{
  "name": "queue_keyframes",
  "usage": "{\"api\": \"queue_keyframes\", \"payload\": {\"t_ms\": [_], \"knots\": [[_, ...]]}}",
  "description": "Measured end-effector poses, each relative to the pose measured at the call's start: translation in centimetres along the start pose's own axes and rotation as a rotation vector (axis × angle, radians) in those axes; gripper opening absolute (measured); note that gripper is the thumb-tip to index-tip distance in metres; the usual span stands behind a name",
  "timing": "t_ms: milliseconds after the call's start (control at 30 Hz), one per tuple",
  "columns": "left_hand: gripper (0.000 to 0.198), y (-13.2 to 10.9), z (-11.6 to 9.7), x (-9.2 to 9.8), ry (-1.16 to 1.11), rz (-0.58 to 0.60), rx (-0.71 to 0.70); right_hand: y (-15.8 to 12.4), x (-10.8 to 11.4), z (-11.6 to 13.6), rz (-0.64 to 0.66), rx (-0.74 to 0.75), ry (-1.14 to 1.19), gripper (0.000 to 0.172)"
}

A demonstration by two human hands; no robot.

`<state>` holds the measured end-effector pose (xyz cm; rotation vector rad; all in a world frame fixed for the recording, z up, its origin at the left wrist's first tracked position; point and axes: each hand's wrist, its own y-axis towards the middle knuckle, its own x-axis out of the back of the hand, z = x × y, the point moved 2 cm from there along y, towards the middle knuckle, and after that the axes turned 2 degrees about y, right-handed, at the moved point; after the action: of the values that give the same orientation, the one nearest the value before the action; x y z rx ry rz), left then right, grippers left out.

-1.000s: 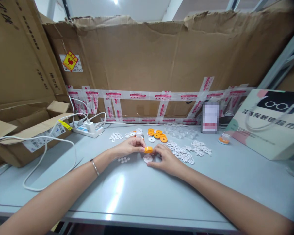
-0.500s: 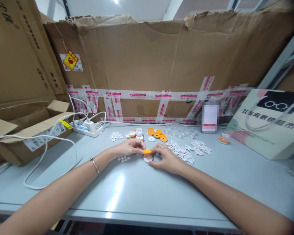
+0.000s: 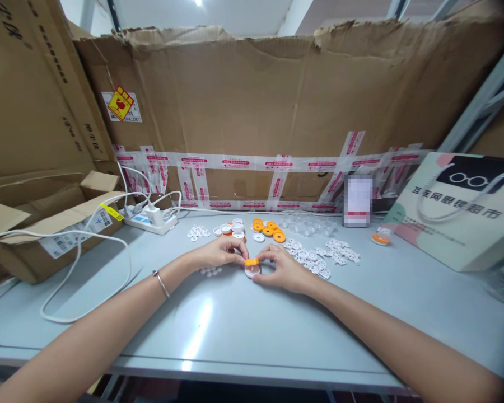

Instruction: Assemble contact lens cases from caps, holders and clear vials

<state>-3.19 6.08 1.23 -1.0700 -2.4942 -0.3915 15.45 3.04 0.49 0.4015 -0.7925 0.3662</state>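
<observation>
Left hand (image 3: 218, 252): pinching the left end of the orange cap (image 3: 251, 261) with thumb and fingertips; wearing a bracelet (image 3: 161, 284) at the wrist.
Right hand (image 3: 289, 271): curled, fingertips at the cap's right end, thumb against the right rim of a white disc (image 3: 251, 272).
Orange cap: held between both hands, near the middle of the tabletop (image 3: 235, 336), just above the white disc; cannot tell about contact with the disc.
Beads (image 3: 211, 272): lying on the tabletop just below the left hand.
White bits (image 3: 199, 233): scattered farther back, toward the back left corner.
Discs (image 3: 237, 226): clustered behind the left hand, white and orange together, partly hidden by the fingers.
Orange rings (image 3: 269, 228): lying close together beyond the hands, toward the back edge, with a white ring (image 3: 259, 237) just beside.
Clear cups (image 3: 308, 225): grouped along the back edge, right of the rings.
White cutouts (image 3: 308, 258): spread behind and to the right of the right hand.
Orange-and-white piece (image 3: 381, 238): standing apart toward the right edge, near the bag (image 3: 449, 218).
Phone (image 3: 358, 200): propped upright at the back edge, screen blurred.
Power strip (image 3: 151, 221): sitting near the back left corner, beside an open box (image 3: 73, 238).
</observation>
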Motion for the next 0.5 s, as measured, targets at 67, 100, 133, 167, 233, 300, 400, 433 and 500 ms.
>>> {"api": "queue_keyframes", "payload": {"t_ms": [67, 100, 133, 167, 233, 300, 400, 433, 500], "knots": [[0.013, 0.0, 0.0, 0.0, 0.054, -0.002, -0.023, 0.0, 0.1, 0.1, 0.009, -0.005, -0.004, 0.032], [0.012, -0.1, 0.0, 0.0, 0.08, -0.001, -0.034, 0.0, 0.1, 0.1, 0.016, -0.007, -0.006, 0.032], [0.011, -0.1, 0.0, 0.0, 0.103, 0.002, -0.045, 0.0, 0.1, 0.1, 0.022, -0.009, -0.009, 0.033], [0.011, -0.1, 0.0, 0.0, 0.124, 0.007, -0.057, 0.0, 0.1, 0.1, 0.028, -0.01, -0.014, 0.032], [0.011, -0.1, 0.0, -0.2, 0.16, 0.017, -0.087, 0.0, 0.1, 0.0, 0.031, -0.003, -0.023, 0.032], [0.011, -0.1, -0.2, -0.3, 0.196, 0.027, -0.12, 0.1, 0.0, -0.2, 0.028, 0.015, -0.027, 0.031], [0.011, -0.3, -0.9, -0.5, 0.261, 0.045, -0.171, 0.2, -0.1, -0.4, 0.026, 0.032, -0.015, 0.029], [0.012, -0.3, -1.1, -0.6, 0.287, 0.053, -0.187, 0.2, -0.1, -0.4, 0.028, 0.034, -0.009, 0.029], [0.014, -0.5, -1.6, -0.7, 0.341, 0.069, -0.216, 0.2, -0.1, -0.5, 0.031, 0.041, -0.004, 0.028]]}}
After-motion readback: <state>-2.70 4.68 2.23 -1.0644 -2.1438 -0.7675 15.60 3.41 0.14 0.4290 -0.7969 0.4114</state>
